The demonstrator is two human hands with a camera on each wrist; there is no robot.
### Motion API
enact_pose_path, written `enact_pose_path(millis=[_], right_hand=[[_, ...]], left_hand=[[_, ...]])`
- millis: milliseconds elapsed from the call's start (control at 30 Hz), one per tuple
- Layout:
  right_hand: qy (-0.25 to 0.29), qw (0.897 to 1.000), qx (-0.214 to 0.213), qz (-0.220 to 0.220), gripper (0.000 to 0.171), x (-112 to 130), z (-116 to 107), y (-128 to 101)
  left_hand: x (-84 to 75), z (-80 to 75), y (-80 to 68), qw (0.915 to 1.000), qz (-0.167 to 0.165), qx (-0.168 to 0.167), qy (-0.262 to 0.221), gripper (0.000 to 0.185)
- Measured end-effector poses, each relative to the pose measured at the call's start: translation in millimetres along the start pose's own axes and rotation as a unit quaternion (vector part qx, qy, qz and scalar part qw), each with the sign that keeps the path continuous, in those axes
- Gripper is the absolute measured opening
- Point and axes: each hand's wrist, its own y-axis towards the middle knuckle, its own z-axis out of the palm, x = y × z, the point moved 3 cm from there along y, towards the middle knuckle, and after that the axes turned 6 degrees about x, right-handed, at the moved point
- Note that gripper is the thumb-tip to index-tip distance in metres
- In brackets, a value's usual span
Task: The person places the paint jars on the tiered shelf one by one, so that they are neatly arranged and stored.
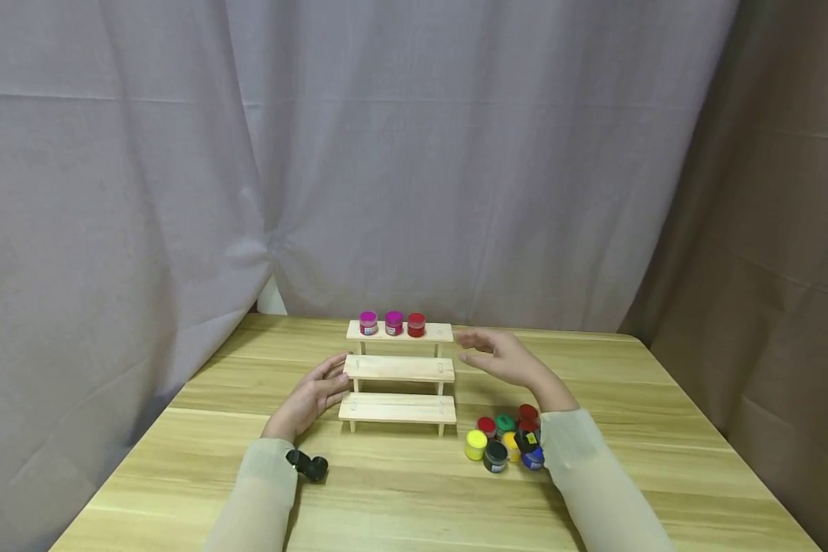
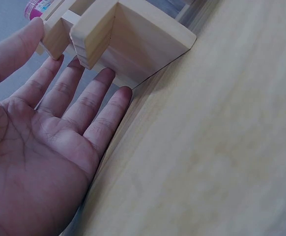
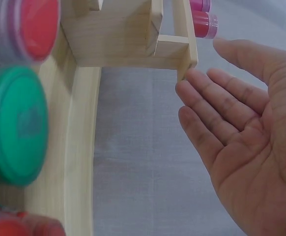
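Note:
A three-step wooden stand stands on the table. Two magenta paint jars and one red paint jar sit in a row on its top step, left to middle. My left hand is at the stand's left side, fingers extended; in the left wrist view its fingertips lie against or very near the wood. Beside the right end of the top step is my right hand, palm turned toward the stand, holding nothing. Whether its fingers touch the wood I cannot tell.
Right of the stand, close to my right sleeve, several paint jars cluster: yellow, black, green, red and blue among them. A grey curtain hangs behind the wooden table.

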Motion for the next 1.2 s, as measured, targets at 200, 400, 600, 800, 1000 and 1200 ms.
enact_pose_path(millis=[200,400,600,800,1000,1200], right_hand=[[-0.011,1.000,0.022,0.011,0.037,-3.9,0.8,-9.3],[-0.026,0.998,0.056,0.017,0.035,-9.4,2.0,-23.6],[-0.009,0.993,0.121,0.012,0.030,-10.9,6.2,-39.2],[0.026,0.978,0.202,0.032,0.035,-19.1,14.6,-47.4],[0.072,0.967,0.239,0.056,0.035,-30.1,21.4,-53.6],[0.085,0.960,0.256,0.076,0.029,-36.8,26.8,-56.0]], left_hand=[[-2.9,0.1,0.5,0.9999,0.006,0.010,0.005,0.068],[-5.1,-0.1,0.5,0.9998,0.008,0.010,0.013,0.067],[-4.1,0.3,0.5,0.9998,0.009,0.015,0.013,0.068],[-3.6,1.2,2.4,0.9998,0.010,0.011,0.013,0.067],[-2.1,3.6,2.1,0.9999,0.005,0.013,0.009,0.066],[-2.6,5.0,2.6,0.9997,0.014,0.016,0.009,0.065]])
